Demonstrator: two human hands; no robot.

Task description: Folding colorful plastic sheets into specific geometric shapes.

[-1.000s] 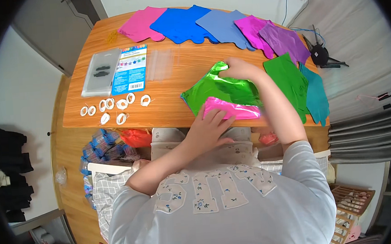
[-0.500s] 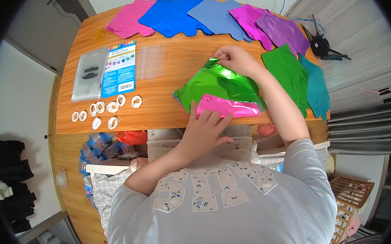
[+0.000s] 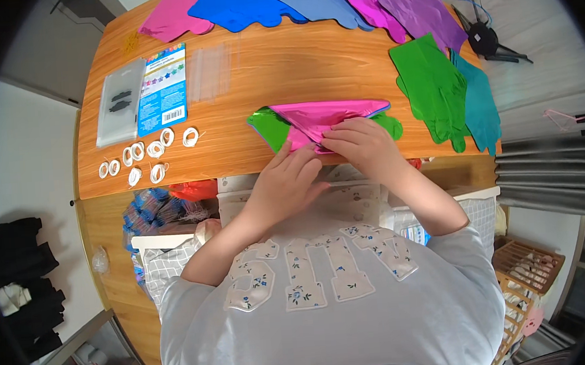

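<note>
A shiny foil sheet, apparently a flat uninflated balloon, lies near the table's front edge. Its pink side (image 3: 332,112) is folded over, with green parts (image 3: 270,128) showing at the left and right ends. My left hand (image 3: 289,183) rests at the fold's near edge, fingers stretched out and fingertips on the foil. Lying across the right half of the fold, my right hand (image 3: 364,145) presses with its fingers extended. Both sets of fingertips come close together near the middle. What lies under the folded layers is hidden.
Flat foil pieces in pink (image 3: 175,14), blue (image 3: 243,6), grey-blue (image 3: 320,3), purple (image 3: 423,14), green (image 3: 431,84) and teal (image 3: 480,105) line the far and right edges. White string coils (image 3: 155,149), a printed card (image 3: 162,90), clear bags (image 3: 117,103) and clear strips (image 3: 209,73) lie left.
My right hand has come down toward me, bringing the far part of the green foil over so its pink side faces up. My left hand has stayed near the front edge.
</note>
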